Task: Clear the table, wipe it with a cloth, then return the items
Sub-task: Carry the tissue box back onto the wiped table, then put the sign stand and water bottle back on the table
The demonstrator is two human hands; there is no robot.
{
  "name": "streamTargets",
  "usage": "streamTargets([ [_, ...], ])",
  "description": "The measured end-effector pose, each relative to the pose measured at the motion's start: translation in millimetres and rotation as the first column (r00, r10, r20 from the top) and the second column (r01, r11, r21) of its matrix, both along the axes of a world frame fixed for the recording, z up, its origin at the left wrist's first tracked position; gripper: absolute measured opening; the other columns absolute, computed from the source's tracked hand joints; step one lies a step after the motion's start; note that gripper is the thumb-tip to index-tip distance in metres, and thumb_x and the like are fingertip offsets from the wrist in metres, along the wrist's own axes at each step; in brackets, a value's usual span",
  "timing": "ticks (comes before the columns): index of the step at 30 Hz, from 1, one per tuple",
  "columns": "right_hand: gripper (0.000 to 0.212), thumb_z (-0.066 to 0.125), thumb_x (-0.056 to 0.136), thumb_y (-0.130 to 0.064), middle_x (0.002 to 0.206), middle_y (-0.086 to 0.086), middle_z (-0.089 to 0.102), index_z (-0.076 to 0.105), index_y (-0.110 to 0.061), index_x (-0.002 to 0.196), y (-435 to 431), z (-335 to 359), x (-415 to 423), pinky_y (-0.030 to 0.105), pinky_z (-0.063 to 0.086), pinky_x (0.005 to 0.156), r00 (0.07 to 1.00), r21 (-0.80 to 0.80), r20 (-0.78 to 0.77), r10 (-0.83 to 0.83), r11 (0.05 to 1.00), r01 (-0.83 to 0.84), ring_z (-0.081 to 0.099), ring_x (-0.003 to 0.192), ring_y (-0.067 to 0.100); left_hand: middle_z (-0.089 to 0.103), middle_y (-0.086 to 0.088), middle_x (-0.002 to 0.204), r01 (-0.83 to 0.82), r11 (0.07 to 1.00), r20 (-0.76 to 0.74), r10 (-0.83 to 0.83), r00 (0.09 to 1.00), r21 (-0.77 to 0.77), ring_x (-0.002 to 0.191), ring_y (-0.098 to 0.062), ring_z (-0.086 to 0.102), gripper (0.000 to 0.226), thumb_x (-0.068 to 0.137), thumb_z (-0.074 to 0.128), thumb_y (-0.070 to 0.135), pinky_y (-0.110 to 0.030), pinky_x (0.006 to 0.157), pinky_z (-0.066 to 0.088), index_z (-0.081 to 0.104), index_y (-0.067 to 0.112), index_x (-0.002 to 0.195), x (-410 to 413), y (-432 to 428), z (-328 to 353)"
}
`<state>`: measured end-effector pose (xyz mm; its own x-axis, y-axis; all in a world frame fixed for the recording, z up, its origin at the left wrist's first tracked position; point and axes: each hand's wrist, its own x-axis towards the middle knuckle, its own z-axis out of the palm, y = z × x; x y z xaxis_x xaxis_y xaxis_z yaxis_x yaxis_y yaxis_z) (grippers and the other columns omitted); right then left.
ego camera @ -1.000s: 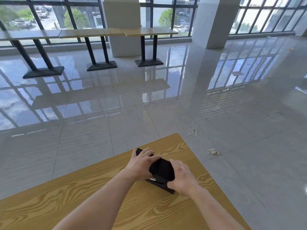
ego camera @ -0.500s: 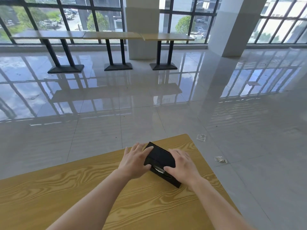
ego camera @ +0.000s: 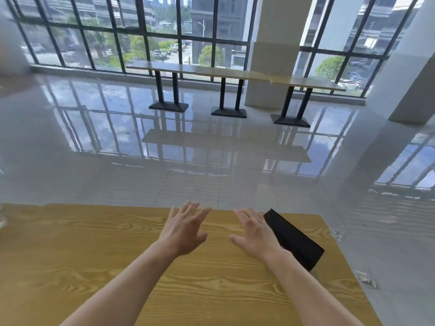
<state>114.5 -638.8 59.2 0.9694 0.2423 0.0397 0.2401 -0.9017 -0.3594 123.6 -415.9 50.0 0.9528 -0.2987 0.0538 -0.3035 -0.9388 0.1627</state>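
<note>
My two forearms are reaching out over the wooden table (ego camera: 94, 255), bare and side by side. My left hand (ego camera: 186, 229) is hovering above the boards with its fingers spread wide, holding nothing. My right hand (ego camera: 255, 234) is doing the same, fingers straight and fanned, palm down. Its outer edge is lying just beside the black box (ego camera: 296, 241), and I cannot tell whether skin is touching it.

The black box is resting flat on the table near the far right corner, set at a slant to the edges. It is the only item I am seeing on the wood, and no cloth is showing anywhere.

I am judging that this step is about the box: either it is waiting to be carried off, or it is sitting where it belongs with the wiping done. The dry-looking surface is not settling which. If it is to go, the next move is calling for both hands to close on its long sides and lift it level. If not, I am needing to look round for other items.

Beyond the edge, crumpled scraps (ego camera: 364, 277) are lying on the glossy floor (ego camera: 211, 161). Farther off, a row of tables (ego camera: 235, 75) is standing along the windows (ego camera: 164, 31).
</note>
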Motion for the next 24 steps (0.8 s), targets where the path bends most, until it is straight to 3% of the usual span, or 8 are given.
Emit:
streamTargets([
  [16,0.075,0.065,0.088,-0.043,0.149,-0.001,0.042,0.032,-0.02,0.152,303,26,-62,0.036,0.036,0.11,0.981,-0.021,0.011,0.191,0.981,-0.191,0.033,0.139,0.022,0.017,-0.003,0.163,-0.225,0.974,-0.015,0.225,0.974,0.0,0.152,-0.025,0.006,0.072,0.094,0.054,0.05,-0.058,0.119,0.013,0.016,0.037,0.154,-119,290,18],
  [24,0.074,0.064,0.087,-0.044,0.147,-0.001,0.045,0.034,-0.021,0.151,411,23,-79,0.036,0.036,0.11,0.949,-0.013,0.016,0.314,0.949,-0.314,0.036,0.138,0.022,0.02,-0.004,0.162,-0.385,0.922,-0.007,0.385,0.923,-0.036,0.151,-0.024,0.009,0.071,0.094,0.054,0.05,-0.058,0.119,0.015,0.019,0.034,0.154,-159,392,20],
])
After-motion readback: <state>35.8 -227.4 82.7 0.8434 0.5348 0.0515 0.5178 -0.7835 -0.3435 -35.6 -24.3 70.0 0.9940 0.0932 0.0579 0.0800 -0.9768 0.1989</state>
